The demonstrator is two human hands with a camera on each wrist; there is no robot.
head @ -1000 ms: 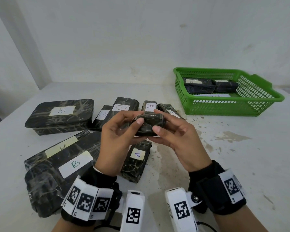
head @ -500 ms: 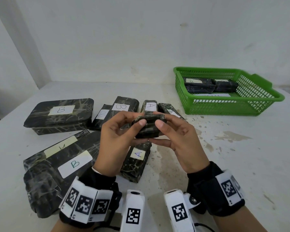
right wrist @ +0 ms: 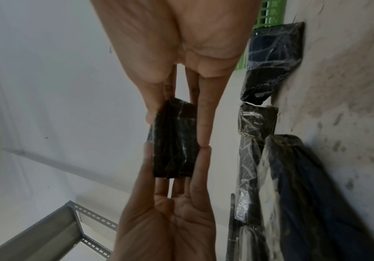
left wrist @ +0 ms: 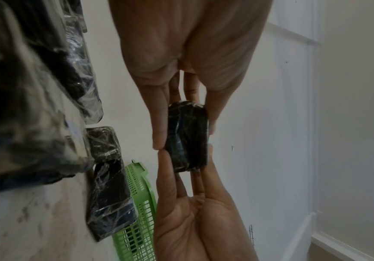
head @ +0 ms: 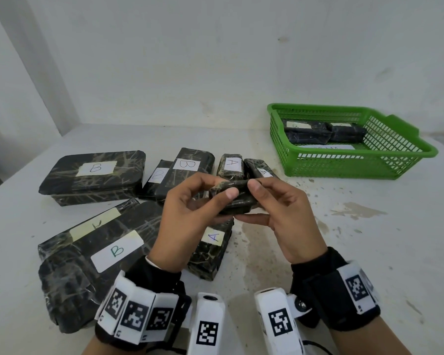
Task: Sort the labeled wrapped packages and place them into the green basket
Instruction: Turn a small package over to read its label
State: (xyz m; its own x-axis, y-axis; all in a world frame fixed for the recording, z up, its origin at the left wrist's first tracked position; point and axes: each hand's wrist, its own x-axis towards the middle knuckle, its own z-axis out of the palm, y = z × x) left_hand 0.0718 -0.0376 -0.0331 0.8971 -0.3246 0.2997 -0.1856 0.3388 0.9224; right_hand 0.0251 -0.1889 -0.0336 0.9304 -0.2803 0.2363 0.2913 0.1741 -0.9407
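Head view: both hands hold one small wrapped package (head: 232,198) above the middle of the white counter (head: 344,252). It is a short block in black, marbled plastic film, glossy and creased, and no label shows on the faces in sight. The left hand (head: 187,224) pinches its left end between thumb and curled fingers; the right hand (head: 285,219) pinches the right end the same way. At 6 o'clock of the held block an A-labeled package (head: 210,249) lies on the counter. At 12 o'clock lie another A package (head: 230,166) and a small B package (head: 260,170), the two touching. At 10 o'clock a B package (head: 190,167) leans over a thinner one beside it, and farther out sits a flat B box (head: 92,175). At 8 o'clock a large B bundle (head: 87,257) lies near the counter's edge. The green basket (head: 344,165) stands at 2 o'clock, well apart, with two dark packages (head: 321,133) inside.

Left wrist view: the block (left wrist: 188,137) shows taped film seams, gripped from both ends by fingers (left wrist: 159,123) of the two hands whose tips meet along one side.

Right wrist view: the same block (right wrist: 174,141) is held likewise, its wrap streaked with pale veins.
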